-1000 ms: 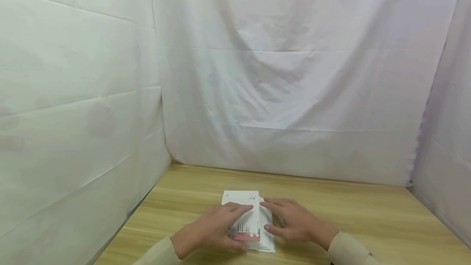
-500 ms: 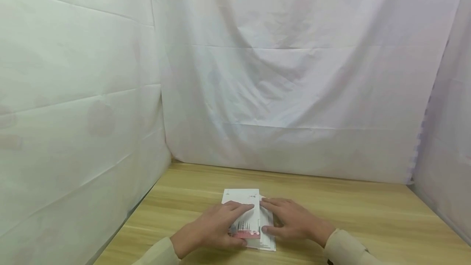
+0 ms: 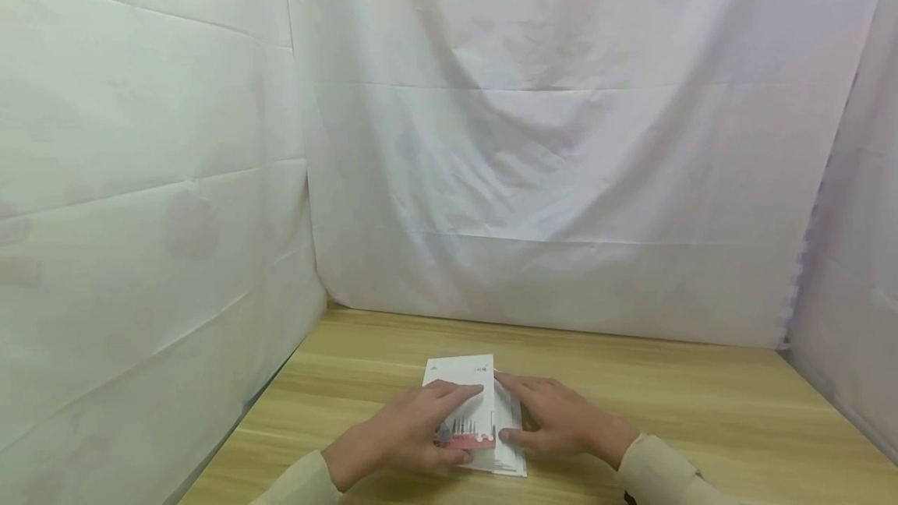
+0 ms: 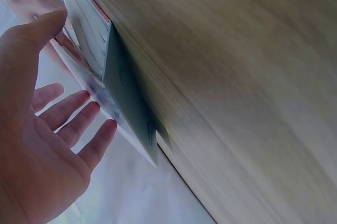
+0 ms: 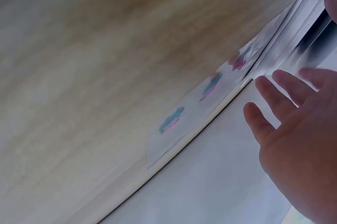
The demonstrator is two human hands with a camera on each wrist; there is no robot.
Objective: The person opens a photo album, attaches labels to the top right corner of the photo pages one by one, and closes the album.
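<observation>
A white paperback book (image 3: 459, 369) with a pink band and dark printed shapes lies near the table's front. Its upper part stands slightly raised over a white lower layer (image 3: 510, 460) that shows on the right; whether this is one book or two I cannot tell. My left hand (image 3: 414, 425) rests across its left side, thumb by the near edge, fingers fairly straight. In the left wrist view the page block (image 4: 87, 32) faces the palm, and the fingertips touch or nearly touch a white leaf. My right hand (image 3: 554, 413) lies against the right side, fingers extended and relaxed.
The wood-grain table (image 3: 701, 404) is bounded by a white curtain (image 3: 547, 178) behind and a white sheet (image 3: 154, 217) on the left. A white strip (image 5: 184, 116) with pink and teal shapes shows along an edge in the right wrist view.
The book's upper part has shifted slightly away from me, and its near edge has lifted a little. Both hands have barely moved.
</observation>
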